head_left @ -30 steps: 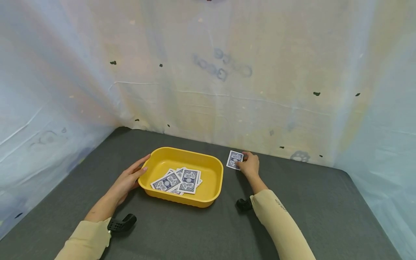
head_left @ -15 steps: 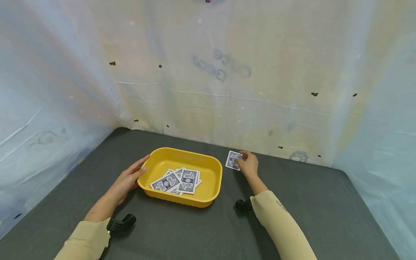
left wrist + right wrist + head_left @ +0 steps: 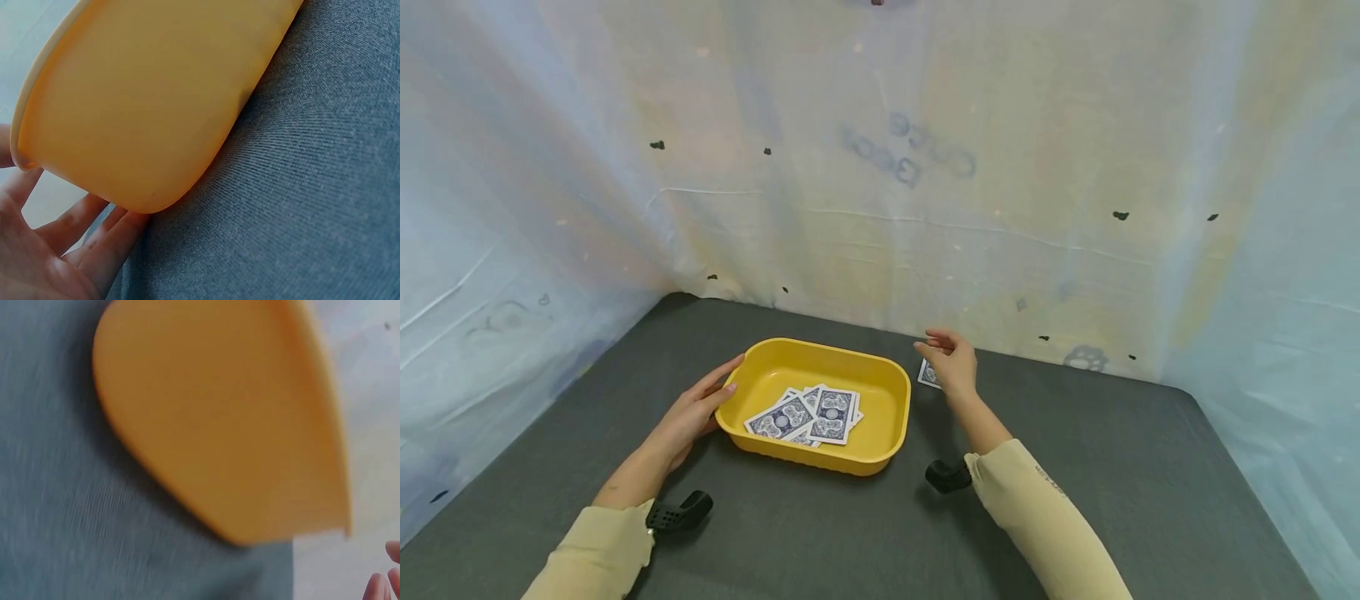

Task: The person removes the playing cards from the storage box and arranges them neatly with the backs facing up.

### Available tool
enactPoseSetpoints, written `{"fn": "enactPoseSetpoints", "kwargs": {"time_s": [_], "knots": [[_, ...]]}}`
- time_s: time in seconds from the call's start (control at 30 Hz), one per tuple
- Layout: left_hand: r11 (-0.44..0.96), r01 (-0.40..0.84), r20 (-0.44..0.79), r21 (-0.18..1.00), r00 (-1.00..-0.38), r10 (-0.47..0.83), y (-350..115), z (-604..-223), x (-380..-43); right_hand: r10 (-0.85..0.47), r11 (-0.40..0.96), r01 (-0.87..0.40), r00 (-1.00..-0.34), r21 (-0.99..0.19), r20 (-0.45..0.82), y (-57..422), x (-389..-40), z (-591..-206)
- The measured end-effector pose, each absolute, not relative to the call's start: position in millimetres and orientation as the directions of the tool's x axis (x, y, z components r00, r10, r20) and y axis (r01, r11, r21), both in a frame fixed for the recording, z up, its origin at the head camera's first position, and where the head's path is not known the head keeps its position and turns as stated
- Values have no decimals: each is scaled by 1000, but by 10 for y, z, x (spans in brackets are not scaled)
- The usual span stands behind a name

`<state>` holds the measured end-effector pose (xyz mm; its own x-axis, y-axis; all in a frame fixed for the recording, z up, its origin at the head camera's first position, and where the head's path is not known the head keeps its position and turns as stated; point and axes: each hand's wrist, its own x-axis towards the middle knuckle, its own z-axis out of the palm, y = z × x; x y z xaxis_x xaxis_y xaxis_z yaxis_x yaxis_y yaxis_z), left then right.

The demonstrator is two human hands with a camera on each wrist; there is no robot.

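Note:
A yellow plastic tray (image 3: 850, 462) with raised sides stands on the dark cloth, and several blue-and-white playing cards (image 3: 833, 417) lie overlapped inside it, backs up. My left hand (image 3: 691, 414) holds the tray at its left end, the thumb over the rim and the fingers spread against the outer wall, as the left wrist view also shows. To the tray's right lies a single playing card (image 3: 928, 375), back up, partly hidden by my right hand (image 3: 953, 367). That hand hovers over it with loosely bent fingers and nothing between them. Only fingertips (image 3: 378, 587) show in the right wrist view.
Grey-black cloth (image 3: 820, 542) covers the table. A pale, patterned curtain (image 3: 880, 250) hangs close behind the card and tray, and along the sides. Both wrists wear a black band with a camera mount (image 3: 679, 513).
My right hand has let go of the single card and shifted left and up over it. The card stays on the cloth. My left hand keeps its hold on the tray.

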<state>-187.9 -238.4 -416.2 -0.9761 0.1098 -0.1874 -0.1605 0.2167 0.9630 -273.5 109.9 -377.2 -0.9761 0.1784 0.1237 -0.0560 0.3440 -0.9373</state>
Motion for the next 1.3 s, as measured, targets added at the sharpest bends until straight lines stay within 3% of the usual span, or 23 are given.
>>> {"fn": "enactPoseSetpoints", "kwargs": {"time_s": [0.5, 0.83, 1.3], "knots": [[213, -158, -185, 964, -976, 112, -2399, -4177, -1875, 74, 217, -114, -988, -969, 133, 775, -2551, -3630], [213, -170, -194, 962, -976, 96, -2389, -4180, -1873, 18, 129, -42, -999, -991, 44, 557, -2406, -3626], [204, -167, -189, 965, -977, 95, -2373, -4162, -1863, -103, 270, 28, -993, -962, -58, 372, -2299, -3725]]}}
